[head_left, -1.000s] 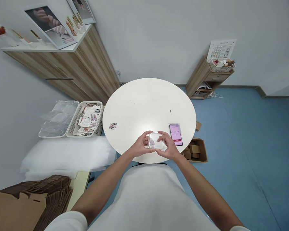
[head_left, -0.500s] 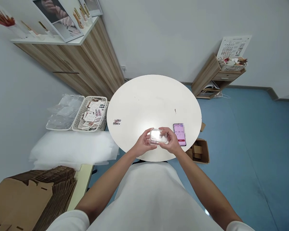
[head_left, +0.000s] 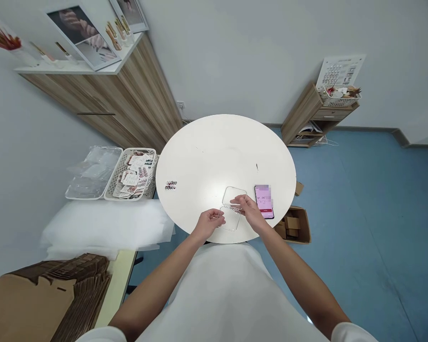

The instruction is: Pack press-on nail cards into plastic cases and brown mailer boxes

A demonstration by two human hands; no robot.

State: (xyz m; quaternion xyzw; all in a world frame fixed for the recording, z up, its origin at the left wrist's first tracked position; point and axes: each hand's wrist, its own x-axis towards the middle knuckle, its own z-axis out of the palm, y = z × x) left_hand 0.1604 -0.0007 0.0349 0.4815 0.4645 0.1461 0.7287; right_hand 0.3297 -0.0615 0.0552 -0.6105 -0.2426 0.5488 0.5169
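Observation:
A clear plastic box (head_left: 231, 219) lies unfolded at the near side of the round white table (head_left: 214, 152), its two halves hinged one beyond the other. The fingers of my left hand (head_left: 211, 221) pinch the left edge of the nearer half. My right hand (head_left: 247, 208) is closed at the right side, near the hinge, with fingertips over the clear plastic. Nothing shows inside either half. Right of my right hand lies a phone (head_left: 264, 202) with a timer on its pink screen. A small set of dark, nail-like pieces (head_left: 170, 185) sits at the table's left.
Left of the table stand a white basket of printed cards (head_left: 131, 175) and a tray of clear plastic packaging (head_left: 94, 173). White foam sheets (head_left: 107, 225) and stacked cardboard boxes (head_left: 32, 304) are nearer. An open carton (head_left: 296, 223) stands on the floor at right.
The clear box has gone from closed between my hands to opened out, its lid swung away to the far side. Both hands are slightly lower.

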